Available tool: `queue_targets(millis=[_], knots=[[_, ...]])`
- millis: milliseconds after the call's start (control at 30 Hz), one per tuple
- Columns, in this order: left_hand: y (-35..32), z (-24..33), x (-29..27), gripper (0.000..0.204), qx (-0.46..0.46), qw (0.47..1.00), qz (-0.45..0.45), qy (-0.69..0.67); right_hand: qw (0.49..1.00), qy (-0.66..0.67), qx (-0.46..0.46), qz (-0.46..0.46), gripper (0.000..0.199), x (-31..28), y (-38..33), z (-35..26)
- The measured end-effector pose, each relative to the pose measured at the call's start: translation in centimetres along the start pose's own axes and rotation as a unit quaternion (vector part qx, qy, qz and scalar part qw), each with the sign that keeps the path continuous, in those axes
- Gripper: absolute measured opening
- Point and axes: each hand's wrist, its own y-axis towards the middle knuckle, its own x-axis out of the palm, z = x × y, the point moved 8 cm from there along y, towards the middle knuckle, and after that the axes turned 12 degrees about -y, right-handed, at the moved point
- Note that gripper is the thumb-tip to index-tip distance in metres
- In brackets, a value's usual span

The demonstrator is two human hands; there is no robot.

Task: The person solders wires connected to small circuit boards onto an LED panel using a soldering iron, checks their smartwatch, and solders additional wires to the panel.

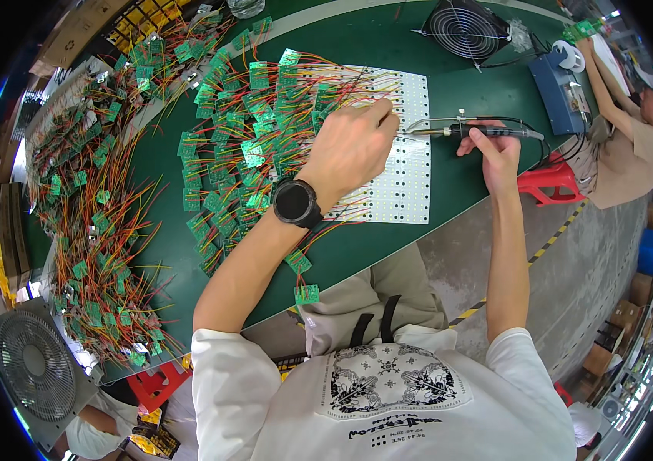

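Note:
A white panel (412, 180) with rows of small pads lies on the green table, and red and yellow wires run from its left part to several small green circuit boards (259, 75). My left hand (353, 146), with a black watch on its wrist, rests over the panel, fingers pinched together near its upper right; what lies between the fingertips is hidden. In my right hand (493, 147) is a soldering iron (458, 131) with a thin metal tube along it. Its tip points left, close to the left fingertips. Two wired green boards (306, 294) hang over the table's near edge.
A heap of wired green boards (103, 196) covers the table's left side. At the back stand a black fan (465, 32) and a blue box-shaped unit (555, 96) with cables. Another person (634, 157) sits at the right, by a red stool (553, 184). A large fan (34, 361) stands lower left.

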Motion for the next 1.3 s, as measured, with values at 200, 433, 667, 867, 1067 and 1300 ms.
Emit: queue_targets(millis=[200, 433, 667, 867, 1067, 1300], knots=[[0.0, 0.1, 0.1, 0.010, 0.009, 1.000, 0.004, 0.007, 1.000, -0.011, 0.003, 0.003, 0.025, 0.0, 0.0, 0.2], [0.0, 0.2, -0.1, 0.011, 0.008, 1.000, 0.004, 0.005, 1.000, -0.020, 0.003, 0.010, 0.025, -0.1, 0.0, 0.1], [-0.1, 0.2, -0.2, 0.011, 0.007, 1.000, 0.004, 0.001, 1.000, -0.008, -0.012, 0.005, 0.024, -0.1, 0.0, 0.0], [-0.1, 0.1, -0.1, 0.011, 0.009, 1.000, 0.002, 0.001, 1.000, 0.007, -0.022, 0.009, 0.024, -0.4, 0.1, 0.2], [0.1, 0.1, 0.1, 0.011, 0.009, 1.000, 0.006, 0.000, 1.000, 0.007, -0.020, 0.022, 0.024, -0.5, 0.1, -0.1], [0.9, 1.6, -2.8, 0.017, -0.016, 0.997, 0.020, -0.074, 0.999, 0.039, -0.017, 0.028, 0.021, -0.3, 0.2, 0.1]])
